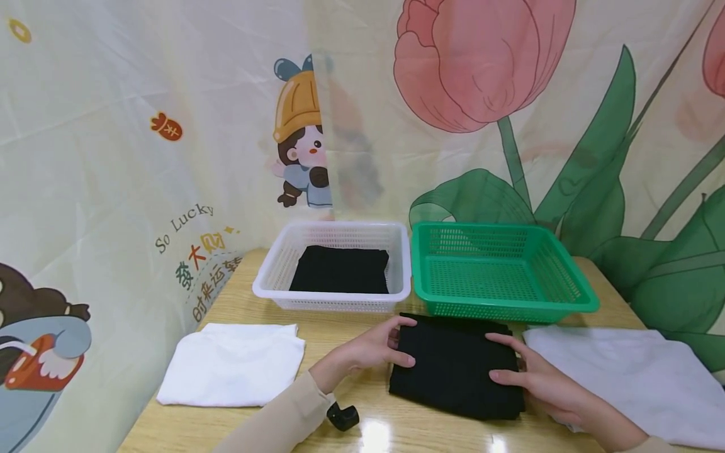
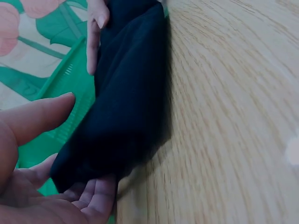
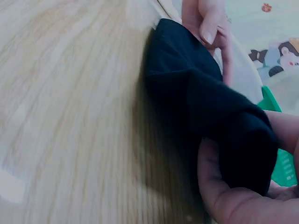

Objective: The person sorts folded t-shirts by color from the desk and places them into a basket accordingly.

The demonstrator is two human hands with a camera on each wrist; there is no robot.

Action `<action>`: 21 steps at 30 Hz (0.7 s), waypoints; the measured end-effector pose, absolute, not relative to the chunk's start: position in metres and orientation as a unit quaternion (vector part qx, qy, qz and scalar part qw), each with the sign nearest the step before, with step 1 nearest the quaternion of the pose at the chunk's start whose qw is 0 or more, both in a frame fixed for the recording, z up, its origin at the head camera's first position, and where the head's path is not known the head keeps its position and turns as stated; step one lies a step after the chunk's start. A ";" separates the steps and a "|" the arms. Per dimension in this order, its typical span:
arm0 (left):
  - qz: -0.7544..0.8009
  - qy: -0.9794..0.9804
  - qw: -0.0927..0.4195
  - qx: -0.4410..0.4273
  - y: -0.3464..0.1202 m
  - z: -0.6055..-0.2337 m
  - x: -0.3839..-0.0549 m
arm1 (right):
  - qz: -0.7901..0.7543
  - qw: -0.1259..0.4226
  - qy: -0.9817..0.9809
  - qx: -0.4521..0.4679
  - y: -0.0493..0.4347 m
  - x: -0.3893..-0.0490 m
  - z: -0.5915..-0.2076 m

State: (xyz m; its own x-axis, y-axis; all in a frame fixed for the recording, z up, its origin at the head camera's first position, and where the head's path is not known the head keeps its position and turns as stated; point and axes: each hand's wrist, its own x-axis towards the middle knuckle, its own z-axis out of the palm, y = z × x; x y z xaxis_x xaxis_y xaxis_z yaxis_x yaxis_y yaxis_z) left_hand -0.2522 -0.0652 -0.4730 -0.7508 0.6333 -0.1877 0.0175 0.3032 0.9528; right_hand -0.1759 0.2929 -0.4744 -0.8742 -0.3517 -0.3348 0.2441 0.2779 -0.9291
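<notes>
A folded black cloth [image 1: 455, 365] lies near the front of the wooden table, held at both sides. My left hand [image 1: 376, 346] grips its left edge; the thumb and one finger show above, and in the left wrist view other fingers [image 2: 100, 193] reach beneath the edge. At the opposite edge my right hand [image 1: 538, 377] holds the cloth with thumb and forefinger on top. The right wrist view shows fingers [image 3: 210, 172] curled under a rounded fold. Parts of both hands are hidden by the cloth.
Behind stand a white basket [image 1: 334, 296] with another folded black cloth [image 1: 340, 270] inside and a green basket [image 1: 504, 308]. A folded white cloth [image 1: 235, 365] lies at left, and a larger white cloth [image 1: 629, 377] at right. A printed curtain [image 1: 362, 94] hangs behind.
</notes>
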 end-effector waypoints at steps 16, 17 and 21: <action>0.612 0.702 0.292 0.218 -0.075 -0.477 -0.248 | -0.562 0.182 0.804 -0.062 0.264 -0.175 -0.473; 0.614 0.701 0.292 0.217 -0.075 -0.477 -0.247 | -0.560 0.179 0.806 -0.063 0.262 -0.176 -0.473; 0.627 0.694 0.287 0.205 -0.080 -0.478 -0.245 | -0.560 0.171 0.808 -0.064 0.254 -0.178 -0.473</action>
State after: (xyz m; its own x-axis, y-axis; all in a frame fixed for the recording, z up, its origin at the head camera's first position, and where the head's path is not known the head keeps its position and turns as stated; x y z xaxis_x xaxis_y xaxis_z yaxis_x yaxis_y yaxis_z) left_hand -0.2449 -0.0801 -0.4783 -0.7509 0.6450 -0.1414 -0.0752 0.1292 0.9888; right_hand -0.1782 0.2539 -0.4732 -0.9336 -0.2951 -0.2034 0.0872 0.3636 -0.9275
